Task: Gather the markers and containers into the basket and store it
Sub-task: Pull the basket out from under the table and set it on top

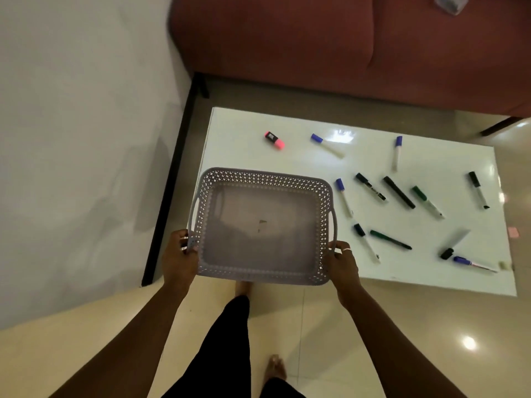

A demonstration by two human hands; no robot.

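A dark red upholstered sofa (344,44) fills the far side of the scene, with a blurred clear plastic container (451,3) lying on its seat at the far right; what it holds cannot be made out. Nearer stands a low glossy white rectangular table (448,156) on a pale tiled floor (330,334). A grey perforated plastic basket (260,225) with cut-out side handles hangs over the table's near left corner, and nothing lies inside it. The left hand (179,258) clasps the basket's near left corner, fingers curled over the rim; the right hand (343,265) clasps the near right corner the same way. Scattered across the table to the right of the basket lie blue-capped, black and green markers (398,192), none of them touching the basket. A short pink highlighter (274,140) rests apart at the far left of the table.
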